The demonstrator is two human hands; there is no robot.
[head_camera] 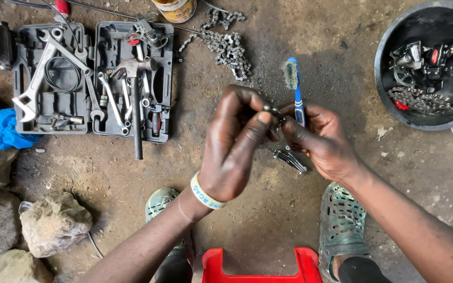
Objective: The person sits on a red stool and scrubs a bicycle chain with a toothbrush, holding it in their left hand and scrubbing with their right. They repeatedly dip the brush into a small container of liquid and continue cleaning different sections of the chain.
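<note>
Head view shows both sets of fingertips meeting over a small dark metal part [272, 111], pinched between them above the oily dirt ground [289, 209]; what exactly the part is cannot be told. The left hand [234, 144] curls its thumb and forefinger around the piece, a white and blue wristband [203, 193] on that wrist. The right hand [323, 139] presses its fingers closed on the same piece and also clamps a blue-handled toothbrush with grimy bristles [295, 86], which stands upright between its fingers.

Just below the hands lies a short black metal tool [290, 160] on the ground. Farther up, a loose grey bicycle chain [226, 44] is piled near the brush head. At the left sits an open grey plastic tool case [93, 78] holding spanners and a hammer. At the upper right, a black round basin [394, 105] holds greasy bicycle parts. 2 green perforated clogs [342, 220] flank a red plastic stool [260, 267] at the bottom edge.
</note>
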